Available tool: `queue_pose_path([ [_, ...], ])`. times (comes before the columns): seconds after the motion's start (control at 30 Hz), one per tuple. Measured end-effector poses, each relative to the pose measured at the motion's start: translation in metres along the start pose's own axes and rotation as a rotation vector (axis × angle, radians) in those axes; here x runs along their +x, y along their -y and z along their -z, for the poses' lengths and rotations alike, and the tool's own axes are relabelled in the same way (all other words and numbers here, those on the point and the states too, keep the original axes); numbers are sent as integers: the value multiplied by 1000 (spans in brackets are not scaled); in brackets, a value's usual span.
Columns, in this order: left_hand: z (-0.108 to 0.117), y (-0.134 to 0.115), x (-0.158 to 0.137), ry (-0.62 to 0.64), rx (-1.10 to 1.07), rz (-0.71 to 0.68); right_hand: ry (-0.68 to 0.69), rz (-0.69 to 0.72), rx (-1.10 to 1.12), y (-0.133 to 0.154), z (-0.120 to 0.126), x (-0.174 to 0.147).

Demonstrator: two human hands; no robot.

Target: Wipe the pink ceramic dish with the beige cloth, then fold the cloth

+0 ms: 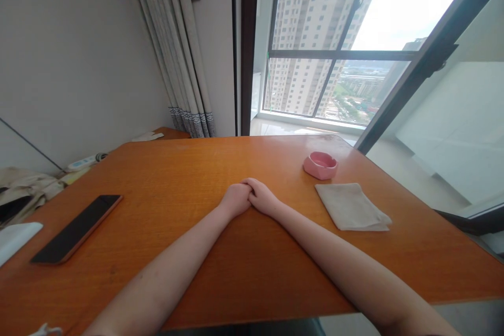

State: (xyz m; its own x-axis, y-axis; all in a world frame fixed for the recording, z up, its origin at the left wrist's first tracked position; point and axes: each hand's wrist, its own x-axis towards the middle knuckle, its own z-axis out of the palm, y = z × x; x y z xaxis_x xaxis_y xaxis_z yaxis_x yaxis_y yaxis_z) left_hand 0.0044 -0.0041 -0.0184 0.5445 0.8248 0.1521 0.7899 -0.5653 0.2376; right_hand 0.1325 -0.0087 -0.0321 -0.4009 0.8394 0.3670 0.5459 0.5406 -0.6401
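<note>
My left hand (236,198) and my right hand (263,197) are clasped together on the wooden table (189,168), near its middle. The right hand's fingers lap over those of the left, and both hands look closed with no object in them. To the right of my right hand lies a folded beige cloth (350,207). Behind the cloth stands a pink faceted ashtray (321,165) with a shallow hollow. Off to the left of my left hand, a black-screened phone (79,228) lies flat on the table. Neither hand touches the cloth, the ashtray or the phone.
A white object (18,239) shows at the table's left edge. Beyond that side are rumpled fabric (31,191) and a white power strip (82,163). A curtain (177,52) hangs at the back left. Past the far edge, a window (334,84) looks onto tall buildings.
</note>
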Motion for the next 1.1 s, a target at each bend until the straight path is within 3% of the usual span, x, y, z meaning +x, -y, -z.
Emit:
queue_pose_path([
  [0.07, 0, 2, -1, -30, -47, -23, 15, 33, -84, -3, 14, -3],
  [0.13, 0, 4, -2, -87, -110, -38, -57, 16, -280, -8, 40, -7],
  [0.2, 0, 6, -2, -165, -173, -45, -240, -130, -576, -15, 74, -13],
  [0.27, 0, 7, -2, -229, -222, -64, -388, -394, -822, -25, 107, -21],
  [0.33, 0, 8, -3, -239, -241, -95, -351, -645, -923, -37, 132, -29],
  [0.4, 1, 9, -3, -222, -241, -120, -209, -785, -898, -50, 146, -35],
  [0.47, 2, 10, -5, -226, -244, -128, -132, -843, -850, -61, 151, -38],
  [0.6, 4, 8, -8, -269, -231, -108, -169, -873, -865, -72, 149, -37],
  [0.67, 6, 6, -10, -272, -197, -107, -183, -782, -871, -70, 146, -35],
  [0.73, 8, 3, -11, -289, -156, -125, -173, -605, -844, -62, 140, -31],
  [0.87, 19, -1, -16, -336, -63, -222, -37, -88, -692, -28, 112, -20],
  [0.97, 32, 1, -22, -312, 48, -339, 34, 218, -582, 4, 81, -13],
  [1.1, 52, 10, -37, -223, 132, -365, 15, 433, -508, 34, 55, -14],
])
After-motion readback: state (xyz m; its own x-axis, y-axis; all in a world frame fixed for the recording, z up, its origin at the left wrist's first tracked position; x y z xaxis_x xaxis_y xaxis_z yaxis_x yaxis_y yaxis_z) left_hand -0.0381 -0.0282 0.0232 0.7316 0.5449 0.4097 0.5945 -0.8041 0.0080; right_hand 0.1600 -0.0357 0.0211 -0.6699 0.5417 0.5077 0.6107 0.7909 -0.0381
